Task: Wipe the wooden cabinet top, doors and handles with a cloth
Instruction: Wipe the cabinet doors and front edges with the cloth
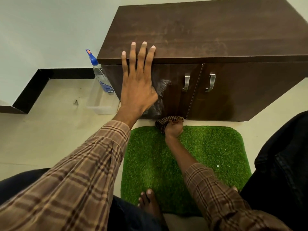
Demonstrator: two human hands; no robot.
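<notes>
A dark wooden cabinet [208, 30] stands on the floor against a pale wall, with two doors and two metal handles [186, 82] [211, 82]. My left hand [137, 80] lies flat with straight fingers over the front edge of the cabinet top, above the left door. My right hand [173, 128] grips a dark checked cloth [164, 121] and holds it against the bottom edge of the left door [173, 97]. A smeared patch shows on that door beside my left hand.
A clear spray bottle [100, 74] with a blue nozzle stands in a clear plastic tub [100, 109] left of the cabinet. A green grass-like mat [208, 155] lies in front, with a bare foot [150, 202] on its near edge. My dark-trousered knees frame both sides.
</notes>
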